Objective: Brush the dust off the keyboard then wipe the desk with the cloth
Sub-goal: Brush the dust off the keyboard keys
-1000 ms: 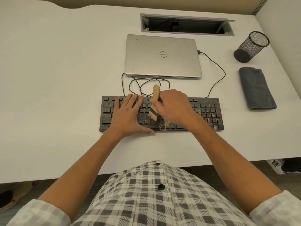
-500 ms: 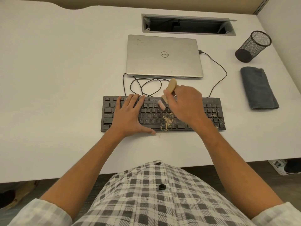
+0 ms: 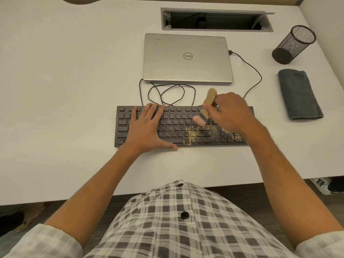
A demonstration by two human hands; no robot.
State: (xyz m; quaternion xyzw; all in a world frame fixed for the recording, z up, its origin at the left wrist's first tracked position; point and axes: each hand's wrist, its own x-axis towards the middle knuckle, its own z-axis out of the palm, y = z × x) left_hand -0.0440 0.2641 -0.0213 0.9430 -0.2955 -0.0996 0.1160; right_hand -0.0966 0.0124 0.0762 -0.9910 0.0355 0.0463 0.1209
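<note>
A black keyboard (image 3: 175, 125) lies on the white desk (image 3: 65, 90), with tan dust over its lower right keys. My left hand (image 3: 147, 129) rests flat on the keyboard's left half, fingers spread. My right hand (image 3: 230, 112) grips a small wooden-handled brush (image 3: 207, 105); its pale bristles touch the keys right of centre. A folded grey cloth (image 3: 299, 94) lies at the desk's right side, apart from both hands.
A closed silver laptop (image 3: 188, 58) sits behind the keyboard, with looped black cables (image 3: 167, 94) between them. A black mesh pen cup (image 3: 294, 44) lies tipped at the far right. An open cable tray (image 3: 216, 20) is cut into the desk's back.
My right hand has carried the brush to the right along the keyboard, from near the centre to the right part. The left hand has stayed in place.
</note>
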